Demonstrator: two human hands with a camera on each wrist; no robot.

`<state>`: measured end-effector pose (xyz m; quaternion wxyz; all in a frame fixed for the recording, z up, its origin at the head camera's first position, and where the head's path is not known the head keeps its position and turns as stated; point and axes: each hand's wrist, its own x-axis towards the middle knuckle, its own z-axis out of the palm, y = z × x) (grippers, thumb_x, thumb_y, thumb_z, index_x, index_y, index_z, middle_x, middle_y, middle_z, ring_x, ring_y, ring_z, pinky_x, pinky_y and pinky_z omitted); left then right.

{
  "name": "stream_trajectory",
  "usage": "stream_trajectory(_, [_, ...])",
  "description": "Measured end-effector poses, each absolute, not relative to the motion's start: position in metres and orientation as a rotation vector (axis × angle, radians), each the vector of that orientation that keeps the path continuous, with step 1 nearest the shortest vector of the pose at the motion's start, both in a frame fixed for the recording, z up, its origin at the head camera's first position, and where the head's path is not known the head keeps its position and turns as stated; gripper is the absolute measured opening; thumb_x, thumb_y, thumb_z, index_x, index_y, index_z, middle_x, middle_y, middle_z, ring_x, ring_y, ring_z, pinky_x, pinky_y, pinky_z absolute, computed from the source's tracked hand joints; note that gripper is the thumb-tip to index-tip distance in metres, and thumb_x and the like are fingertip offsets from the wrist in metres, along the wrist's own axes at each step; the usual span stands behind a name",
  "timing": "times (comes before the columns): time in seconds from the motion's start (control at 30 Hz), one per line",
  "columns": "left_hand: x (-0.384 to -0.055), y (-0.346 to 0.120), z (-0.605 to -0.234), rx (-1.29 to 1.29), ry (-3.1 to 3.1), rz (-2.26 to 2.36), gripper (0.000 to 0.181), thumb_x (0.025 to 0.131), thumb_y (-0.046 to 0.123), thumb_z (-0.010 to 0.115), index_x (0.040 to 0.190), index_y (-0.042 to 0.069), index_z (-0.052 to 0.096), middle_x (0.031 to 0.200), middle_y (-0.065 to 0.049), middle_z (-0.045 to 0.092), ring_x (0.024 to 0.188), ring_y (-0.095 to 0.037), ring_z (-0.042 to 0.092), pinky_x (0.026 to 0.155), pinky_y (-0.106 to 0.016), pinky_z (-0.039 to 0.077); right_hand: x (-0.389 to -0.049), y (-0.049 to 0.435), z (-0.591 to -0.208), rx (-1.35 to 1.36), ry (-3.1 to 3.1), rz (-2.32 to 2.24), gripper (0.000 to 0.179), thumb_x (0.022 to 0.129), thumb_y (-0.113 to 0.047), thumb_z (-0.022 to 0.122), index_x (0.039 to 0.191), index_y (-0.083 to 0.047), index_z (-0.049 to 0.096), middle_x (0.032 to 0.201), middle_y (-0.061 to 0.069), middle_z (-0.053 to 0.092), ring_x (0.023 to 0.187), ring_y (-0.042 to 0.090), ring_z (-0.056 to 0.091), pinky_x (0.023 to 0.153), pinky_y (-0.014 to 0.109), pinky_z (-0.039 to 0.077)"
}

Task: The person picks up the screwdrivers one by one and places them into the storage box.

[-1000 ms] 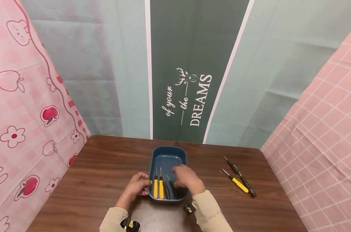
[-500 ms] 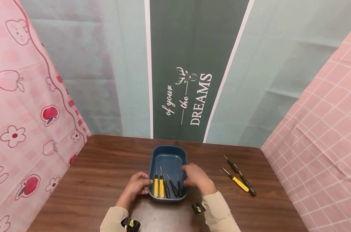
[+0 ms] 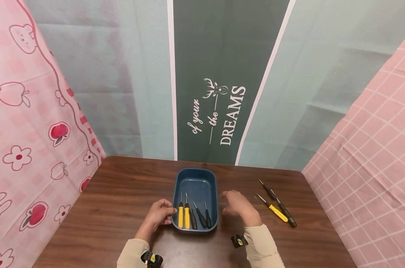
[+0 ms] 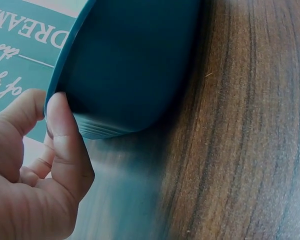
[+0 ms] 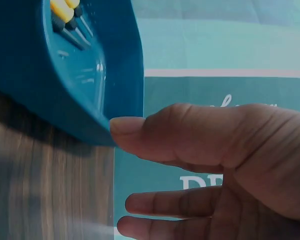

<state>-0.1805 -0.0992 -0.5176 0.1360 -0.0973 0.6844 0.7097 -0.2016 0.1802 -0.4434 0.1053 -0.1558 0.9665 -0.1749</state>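
A deep blue plastic tray (image 3: 195, 173) stands on the table. My left hand (image 3: 159, 214) pinches its left rim between thumb and finger, as the left wrist view confirms with the hand (image 4: 50, 165) at the tray's edge. Several screwdrivers lie side by side inside: two yellow-handled screwdrivers (image 3: 183, 217) on the left, then black-handled screwdrivers (image 3: 200, 219) on the right, all with tips pointing away from me. Just right of the tray, my right hand (image 3: 237, 204) hovers with fingers extended and nothing in it. In the right wrist view its thumb (image 5: 185, 132) overlaps the tray's rim.
To the right on the brown wooden table (image 3: 122, 193) lie a yellow-handled screwdriver (image 3: 276, 213), a black screwdriver (image 3: 267, 189) and a longer black screwdriver (image 3: 286, 213), close together. A green printed cloth (image 3: 209, 56) hangs behind the table; pink cloths flank both sides.
My right hand has come out of the tray and moved right, past its rim, leaving a black screwdriver in view inside. The left hand has stayed at the left rim.
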Motion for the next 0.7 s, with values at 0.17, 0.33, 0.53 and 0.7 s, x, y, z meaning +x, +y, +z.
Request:
stream_trajectory(0.17, [-0.185, -0.1, -0.528, -0.316, 2.022, 2.036, 0.022, 0.075, 0.0, 0.068, 0.088, -0.001, 0.05, 0.058, -0.005, 0.048, 0.047, -0.01, 0.048, 0.042, -0.023, 0.048, -0.204, 0.193, -0.446, -0.41, 2.84, -0.53, 0.044, 0.068, -0.002, 0.078, 0.109, -0.001, 0.062, 0.102, 0.016, 0.061, 0.094, 0.031, 0.057, 0.08, 0.046, 0.048])
stream_trajectory(0.33, [-0.185, -0.1, -0.527, -0.326, 2.057, 2.011, 0.02, 0.074, 0.001, 0.07, 0.082, -0.001, 0.052, 0.056, -0.004, 0.048, 0.045, -0.009, 0.048, 0.041, -0.022, 0.047, -0.205, 0.205, -0.448, -0.351, 2.833, -0.524, 0.045, 0.069, -0.003, 0.078, 0.11, 0.0, 0.06, 0.103, 0.018, 0.061, 0.093, 0.032, 0.057, 0.079, 0.047, 0.049])
stream_trajectory(0.53, [-0.185, -0.101, -0.526, -0.31, 2.059, 2.011, 0.019, 0.075, 0.001, 0.07, 0.079, -0.001, 0.052, 0.057, -0.003, 0.048, 0.045, -0.008, 0.048, 0.042, -0.021, 0.048, -0.203, 0.22, -0.455, -0.32, 2.833, -0.537, 0.044, 0.069, -0.002, 0.078, 0.109, 0.002, 0.06, 0.101, 0.018, 0.062, 0.09, 0.032, 0.058, 0.077, 0.047, 0.049])
stream_trajectory(0.7, [-0.184, -0.101, -0.523, -0.306, 2.038, 2.018, 0.019, 0.075, 0.0, 0.07, 0.08, -0.002, 0.052, 0.059, -0.004, 0.048, 0.046, -0.009, 0.049, 0.043, -0.021, 0.048, -0.2, 0.233, -0.46, -0.268, 2.82, -0.565, 0.044, 0.071, -0.001, 0.077, 0.111, 0.002, 0.06, 0.105, 0.02, 0.061, 0.095, 0.036, 0.057, 0.078, 0.049, 0.048])
